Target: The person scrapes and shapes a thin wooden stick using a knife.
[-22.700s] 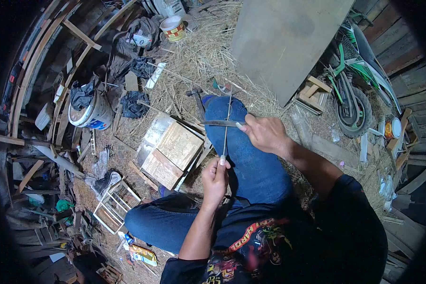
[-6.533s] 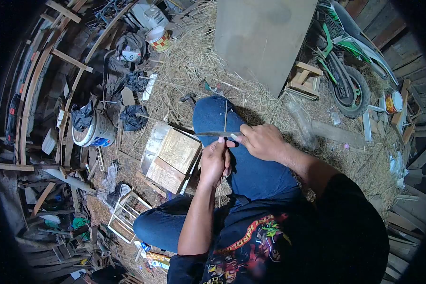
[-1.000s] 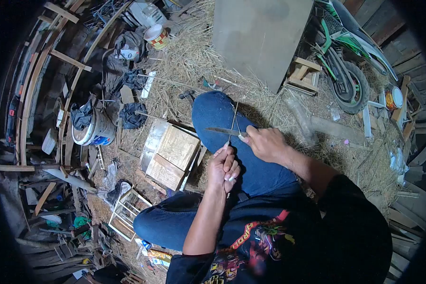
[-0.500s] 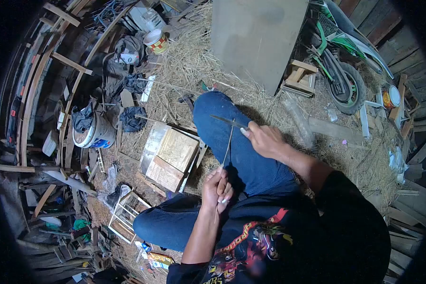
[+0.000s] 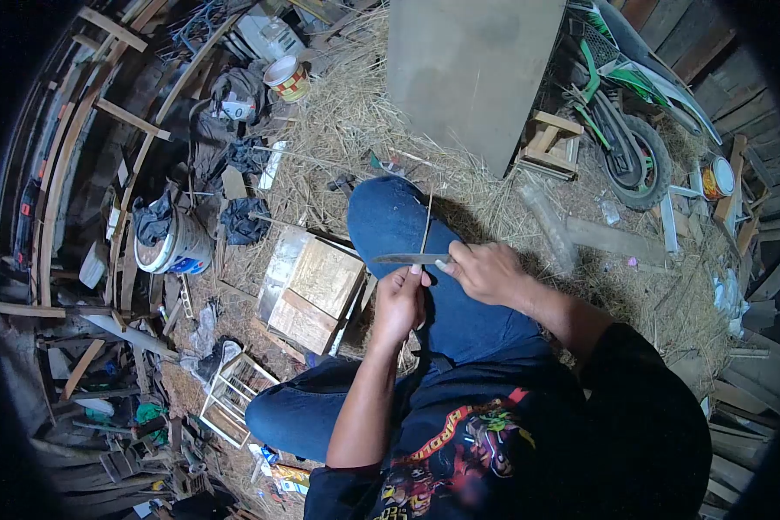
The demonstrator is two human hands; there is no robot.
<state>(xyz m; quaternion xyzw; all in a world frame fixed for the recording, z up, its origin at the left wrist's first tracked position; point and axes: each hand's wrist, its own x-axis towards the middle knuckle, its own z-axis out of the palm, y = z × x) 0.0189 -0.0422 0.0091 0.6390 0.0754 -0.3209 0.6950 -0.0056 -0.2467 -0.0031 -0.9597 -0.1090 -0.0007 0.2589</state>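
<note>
A thin wooden stick (image 5: 427, 224) stands out from my left hand (image 5: 397, 303), which is closed round its lower part. My right hand (image 5: 489, 274) grips a knife (image 5: 407, 258) by its handle; the fingers hide most of that handle. The blade points left and crosses the stick just above my left thumb, seemingly against it. Both hands are close together over my bent leg in blue jeans (image 5: 390, 212). Beside that leg, to the left, lies a low stack of wooden boards (image 5: 321, 282).
Straw (image 5: 347, 121) covers the floor. A large flat panel (image 5: 468, 78) and a green-and-white motorbike (image 5: 628, 156) stand ahead. At left are a bucket (image 5: 173, 243) and a wooden rack (image 5: 87, 113); a small slatted frame (image 5: 234, 394) lies near my other leg.
My right hand has brought the knife down along the stick toward me. My left hand has moved up, so the blade now lies near its thumb, and more stick extends beyond the blade.
</note>
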